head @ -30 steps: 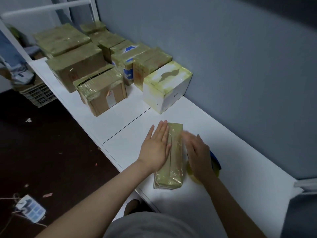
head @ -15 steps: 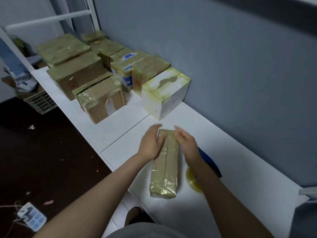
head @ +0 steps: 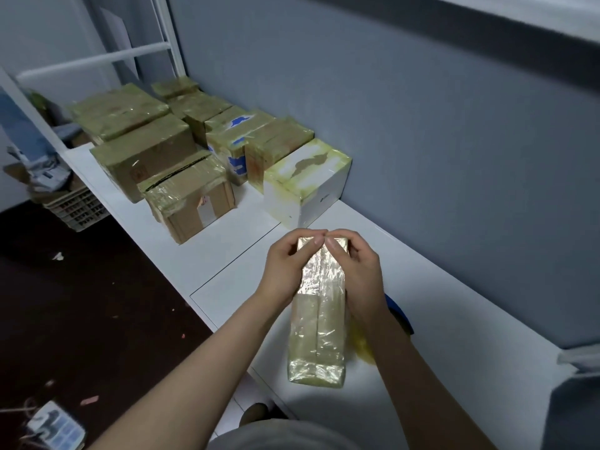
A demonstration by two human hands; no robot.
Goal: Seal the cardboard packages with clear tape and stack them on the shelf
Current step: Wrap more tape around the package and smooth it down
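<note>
A long narrow cardboard package (head: 316,332) wrapped in clear tape lies on the white shelf (head: 422,319), pointing away from me. My left hand (head: 285,271) grips its far left side, fingers curled over the far end. My right hand (head: 357,274) grips the far right side the same way; both thumbs lie on top near the far edge. A tape roll (head: 362,345) with a blue dispenser (head: 401,318) peeks out from under my right forearm.
Several taped cardboard boxes (head: 146,157) stand in rows at the far left of the shelf, the nearest a white box (head: 305,186). A grey wall (head: 422,141) runs along the right. A crate (head: 74,206) and scraps lie on the dark floor at left.
Both hands slid from the middle of the package to its far end and curled over it. The camera view moved closer and slightly lower.
</note>
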